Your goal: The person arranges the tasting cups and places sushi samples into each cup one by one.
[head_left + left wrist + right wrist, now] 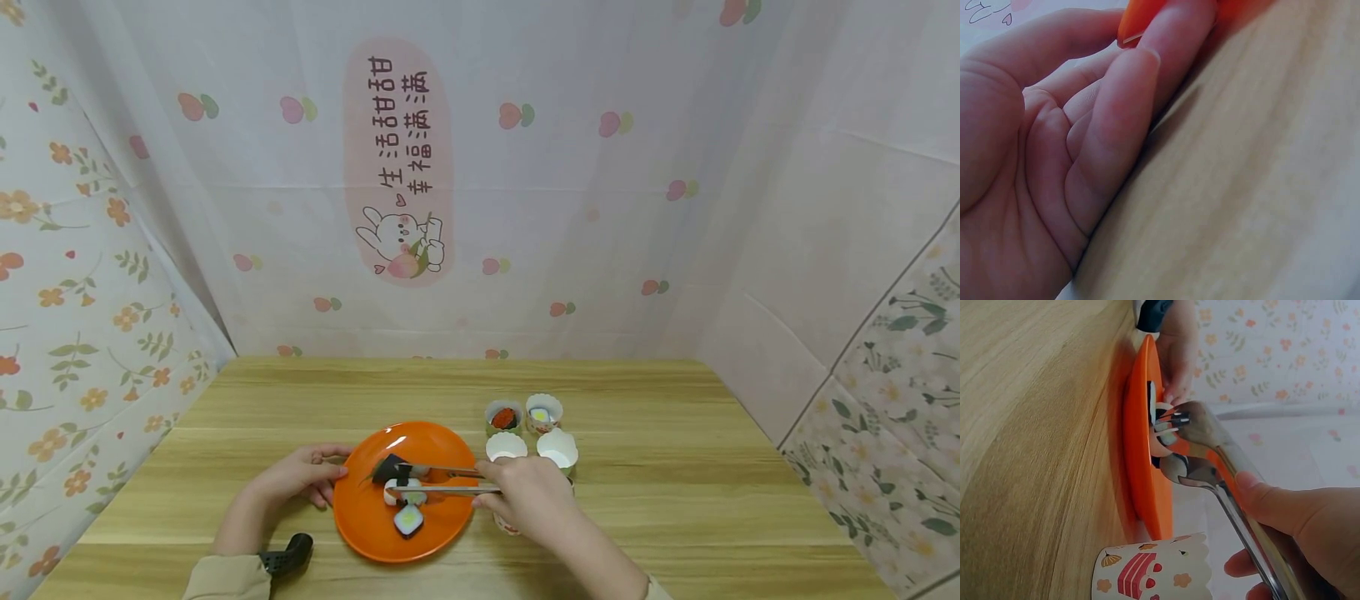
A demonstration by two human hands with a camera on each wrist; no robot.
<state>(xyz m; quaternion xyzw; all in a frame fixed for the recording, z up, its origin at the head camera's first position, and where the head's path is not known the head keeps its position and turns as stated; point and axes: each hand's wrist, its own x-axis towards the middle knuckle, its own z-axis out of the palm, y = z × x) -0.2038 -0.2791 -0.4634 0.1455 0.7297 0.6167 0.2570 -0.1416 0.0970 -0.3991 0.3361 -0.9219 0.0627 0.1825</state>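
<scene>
My left hand point(300, 477) holds the left rim of an orange plate point(367, 529), thumb on the edge; the left wrist view shows curled fingers beside it. My right hand point(534, 497) grips metal tongs point(453, 490), which reach over the plate from the right. In the right wrist view, their fork end point(1194, 422) and spoon end point(1188, 470) lie on either side of a white sushi piece with a dark band point(1161, 428). Whether they squeeze it I cannot tell. Close by are a dark-wrapped piece point(390, 469) and a square roll with a yellow-green centre point(408, 521).
Right of the plate stand several paper cups. One cup point(495, 408) contains a red-topped sushi piece point(504, 418); another contains a roll point(540, 414). A patterned cup point(1147, 575) stands close beside the plate. A black wrist mount point(292, 554) sits by my left sleeve.
</scene>
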